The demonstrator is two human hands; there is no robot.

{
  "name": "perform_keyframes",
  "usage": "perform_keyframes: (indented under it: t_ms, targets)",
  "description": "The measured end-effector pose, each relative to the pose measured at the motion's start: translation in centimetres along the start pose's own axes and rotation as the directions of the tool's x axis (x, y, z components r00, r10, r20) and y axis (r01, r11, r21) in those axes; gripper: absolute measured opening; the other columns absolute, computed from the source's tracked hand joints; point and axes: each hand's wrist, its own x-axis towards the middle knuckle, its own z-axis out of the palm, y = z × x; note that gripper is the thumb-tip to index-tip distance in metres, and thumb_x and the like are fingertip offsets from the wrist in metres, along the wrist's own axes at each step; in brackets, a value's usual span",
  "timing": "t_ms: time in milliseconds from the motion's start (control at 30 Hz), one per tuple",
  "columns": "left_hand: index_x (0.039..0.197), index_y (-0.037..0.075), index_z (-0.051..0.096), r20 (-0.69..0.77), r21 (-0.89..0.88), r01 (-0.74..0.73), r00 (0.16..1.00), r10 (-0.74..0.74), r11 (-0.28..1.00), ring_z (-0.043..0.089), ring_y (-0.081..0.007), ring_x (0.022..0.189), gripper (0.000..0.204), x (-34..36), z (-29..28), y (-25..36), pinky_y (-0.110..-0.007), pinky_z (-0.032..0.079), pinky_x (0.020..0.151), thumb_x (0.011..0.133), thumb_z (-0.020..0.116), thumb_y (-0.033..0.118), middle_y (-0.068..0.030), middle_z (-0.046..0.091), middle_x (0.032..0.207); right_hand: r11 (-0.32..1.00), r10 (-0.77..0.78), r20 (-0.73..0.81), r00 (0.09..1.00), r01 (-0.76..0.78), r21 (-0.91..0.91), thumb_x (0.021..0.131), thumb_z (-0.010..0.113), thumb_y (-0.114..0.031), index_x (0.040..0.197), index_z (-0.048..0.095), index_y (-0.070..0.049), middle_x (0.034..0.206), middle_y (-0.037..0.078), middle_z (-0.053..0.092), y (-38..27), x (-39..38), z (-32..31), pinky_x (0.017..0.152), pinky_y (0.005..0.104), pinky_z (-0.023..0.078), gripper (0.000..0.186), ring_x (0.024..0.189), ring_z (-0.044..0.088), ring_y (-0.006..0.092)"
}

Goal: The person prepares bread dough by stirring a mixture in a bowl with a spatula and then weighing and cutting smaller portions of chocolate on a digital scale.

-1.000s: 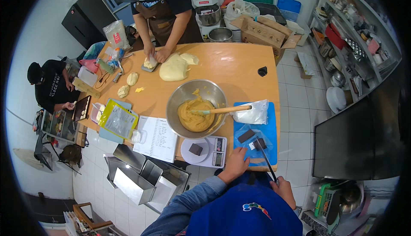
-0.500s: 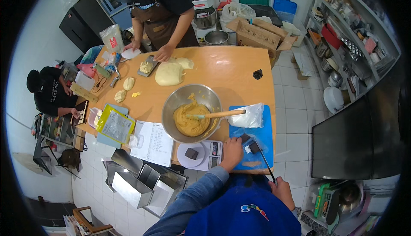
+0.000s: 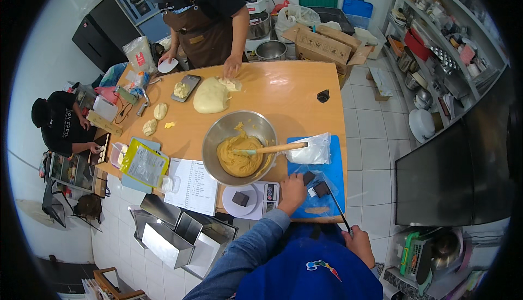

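My right hand [image 3: 358, 243] grips a long dark knife [image 3: 339, 210], its blade reaching up to dark chocolate blocks [image 3: 321, 189] in a clear plastic bag [image 3: 316, 206] on the blue board [image 3: 336, 172]. My left hand [image 3: 292, 194], fingers curled, holds the bag's left edge. Another dark block [image 3: 240, 198] sits on the white kitchen scale [image 3: 268, 196] to the left. Behind it stands a steel bowl [image 3: 214, 128] of yellow-orange mixture [image 3: 234, 158], with a wooden-handled spatula [image 3: 280, 147] across it. A white plastic bag [image 3: 315, 147] lies at the board's back.
Across the table [image 3: 305, 93], an aproned co-worker [image 3: 201, 33] reaches onto pale dough [image 3: 210, 96]; another [image 3: 62, 126] works at the far left. An open notebook [image 3: 190, 188] and yellow pouch [image 3: 144, 164] lie left of the scale. Metal pans [image 3: 169, 234] are below; shelving [image 3: 447, 49] is right.
My left hand has moved up to the bag's edge. The knife stays on the blocks. The co-worker's hand has left the small grey tray for the dough; their other hand now holds something white.
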Motion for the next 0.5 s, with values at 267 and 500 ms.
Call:
perform_keyframes:
  t_ms: [267, 500]
  targets:
    - [0.093, 0.005, 0.057, -0.032, -0.088, -0.031, 0.999, 0.028, 0.996, 0.059, -0.0332, 0.086, 0.032, -1.1, -1.7, -0.5, -0.048, 0.043, 0.073, 0.066, 0.068, 0.019, -0.0143, 0.062, 0.088, 1.0, 0.004, -0.003, 1.0, -0.004, -0.013, 0.083, 0.063, -0.024, 0.083, 0.055, 0.005, 0.073, 0.029, 0.06, -0.8, -0.4, -0.2, 0.064, 0.0504, 0.046, 0.03, 0.073, 0.059, 0.0457]
    - [0.094, 0.002, 0.061, -0.14, -0.188, -0.03, 0.99, 0.003, 0.982, 0.06, -0.035, 0.076, 0.035, -5.5, -7.7, -1.5, -0.045, 0.045, 0.067, 0.065, 0.072, 0.017, -0.016, 0.063, 0.081, 1.0, 0.02, 0.016, 1.0, -0.02, -0.009, 0.082, 0.063, -0.024, 0.088, 0.056, 0.005, 0.075, 0.029, 0.061, 0.1, 0.1, 0.5, 0.065, 0.0498, 0.047, 0.031, 0.075, 0.06, 0.0456]
